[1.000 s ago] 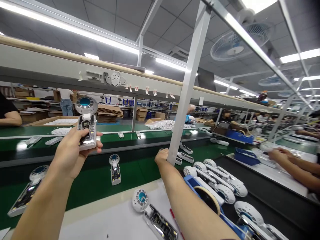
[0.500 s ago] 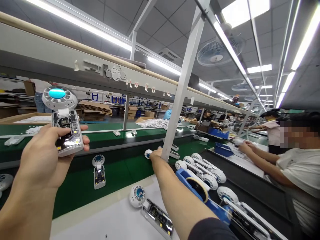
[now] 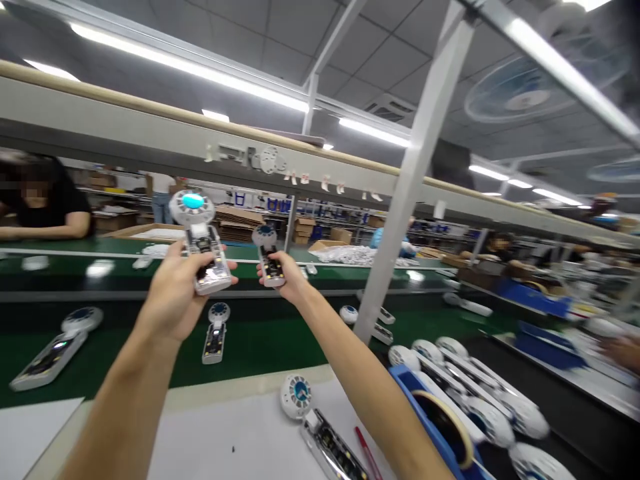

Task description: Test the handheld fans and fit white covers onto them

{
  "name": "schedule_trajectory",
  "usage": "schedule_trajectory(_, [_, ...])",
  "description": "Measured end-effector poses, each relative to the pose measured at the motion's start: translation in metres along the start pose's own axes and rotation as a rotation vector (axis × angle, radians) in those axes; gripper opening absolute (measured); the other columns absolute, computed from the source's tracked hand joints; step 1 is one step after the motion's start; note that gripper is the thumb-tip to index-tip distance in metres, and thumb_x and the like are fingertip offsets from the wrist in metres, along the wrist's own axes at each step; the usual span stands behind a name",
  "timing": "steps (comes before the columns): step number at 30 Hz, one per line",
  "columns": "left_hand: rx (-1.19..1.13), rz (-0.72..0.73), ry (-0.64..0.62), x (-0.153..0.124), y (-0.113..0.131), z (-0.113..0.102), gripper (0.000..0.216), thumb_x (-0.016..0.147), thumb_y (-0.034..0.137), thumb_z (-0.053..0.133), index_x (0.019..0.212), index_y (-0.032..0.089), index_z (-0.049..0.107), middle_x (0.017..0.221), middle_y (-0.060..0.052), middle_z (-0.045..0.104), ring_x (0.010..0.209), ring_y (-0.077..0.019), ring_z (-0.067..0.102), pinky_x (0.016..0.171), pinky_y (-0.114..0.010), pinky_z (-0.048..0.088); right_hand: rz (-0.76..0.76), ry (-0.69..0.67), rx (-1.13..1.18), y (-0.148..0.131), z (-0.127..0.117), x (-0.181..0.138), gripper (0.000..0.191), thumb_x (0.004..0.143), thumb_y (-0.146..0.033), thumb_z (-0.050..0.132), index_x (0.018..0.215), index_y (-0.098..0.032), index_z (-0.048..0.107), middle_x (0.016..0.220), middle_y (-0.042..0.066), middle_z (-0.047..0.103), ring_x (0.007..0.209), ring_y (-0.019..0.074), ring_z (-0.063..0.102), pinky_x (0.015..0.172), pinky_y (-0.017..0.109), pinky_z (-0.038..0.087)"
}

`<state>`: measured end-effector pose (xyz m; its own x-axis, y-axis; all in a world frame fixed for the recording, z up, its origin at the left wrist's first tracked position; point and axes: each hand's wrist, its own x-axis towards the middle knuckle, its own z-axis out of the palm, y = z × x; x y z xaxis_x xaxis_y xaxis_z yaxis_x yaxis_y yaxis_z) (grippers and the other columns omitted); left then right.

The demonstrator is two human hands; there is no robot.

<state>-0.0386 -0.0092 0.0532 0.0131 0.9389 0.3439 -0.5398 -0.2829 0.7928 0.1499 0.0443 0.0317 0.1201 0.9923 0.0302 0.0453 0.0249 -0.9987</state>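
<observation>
My left hand (image 3: pixel 173 300) is raised and closed round the handle of a handheld fan (image 3: pixel 199 241) with a round white head and a clear body showing its circuit board. My right hand (image 3: pixel 287 279) is stretched out over the green belt and grips a second, similar fan (image 3: pixel 269 255), held upright beside the first. The two fans stand a little apart at about the same height.
More fans lie on the green conveyor belt (image 3: pixel 260 347), one (image 3: pixel 214 331) just below my hands and one (image 3: pixel 50 353) at the left. Another fan (image 3: pixel 320 427) rests on the white mat. A blue tape dispenser (image 3: pixel 440 427) and stacked fans (image 3: pixel 470 387) sit at right. A white post (image 3: pixel 400 220) rises nearby. A person (image 3: pixel 40 207) works across the belt.
My right hand left the spot by the white post, picked up a fan and lifted it beside the left one. The view swung back to the left.
</observation>
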Motion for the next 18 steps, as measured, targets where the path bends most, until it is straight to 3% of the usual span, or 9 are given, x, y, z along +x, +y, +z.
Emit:
schedule_trajectory(3, [0.037,0.004,-0.037,-0.004,-0.002,0.004,0.045,0.076,0.015,0.064,0.120,0.022,0.057,0.106,-0.006,0.069,0.071,-0.0187,0.071,0.052,-0.030,0.063,-0.086,-0.127,0.178,-0.017,0.004,-0.037,0.021,0.100,-0.020,0.043,0.116,-0.014,0.056,0.095,0.005,0.068,0.073,0.0136,0.068,0.070,0.030,0.060])
schedule_trajectory(8, [0.073,-0.036,-0.157,-0.023,0.002,0.014,0.060,0.076,0.022,0.065,0.134,0.024,0.048,0.105,-0.008,0.070,0.063,-0.0190,0.071,0.049,-0.027,0.059,-0.201,-0.258,0.315,-0.023,-0.008,-0.089,0.048,0.082,-0.013,0.055,0.128,-0.022,0.051,0.105,0.004,0.070,0.078,0.0169,0.070,0.071,0.031,0.062])
schedule_trajectory(12, [0.101,-0.033,-0.269,-0.039,0.004,0.022,0.070,0.080,0.026,0.069,0.142,0.021,0.037,0.093,-0.007,0.071,0.057,-0.0178,0.068,0.050,-0.026,0.056,-0.290,-0.274,0.342,-0.020,-0.015,-0.106,0.055,0.074,-0.015,0.063,0.128,-0.019,0.054,0.101,0.006,0.070,0.081,0.0168,0.068,0.068,0.026,0.060])
schedule_trajectory(15, [0.096,0.017,-0.377,-0.045,0.002,0.024,0.070,0.085,0.026,0.069,0.143,0.020,0.031,0.100,-0.010,0.072,0.063,-0.0194,0.071,0.061,-0.032,0.061,-0.356,-0.234,0.353,-0.018,-0.022,-0.112,0.066,0.073,-0.017,0.066,0.136,-0.021,0.046,0.098,0.004,0.070,0.081,0.0162,0.067,0.068,0.025,0.059])
schedule_trajectory(18, [0.093,0.071,-0.426,-0.046,-0.002,0.025,0.068,0.088,0.024,0.067,0.144,0.022,0.028,0.107,-0.012,0.072,0.065,-0.0193,0.072,0.061,-0.032,0.061,-0.426,-0.207,0.329,-0.014,-0.030,-0.116,0.073,0.076,-0.021,0.067,0.142,-0.023,0.036,0.099,0.003,0.069,0.074,0.0153,0.066,0.064,0.027,0.057])
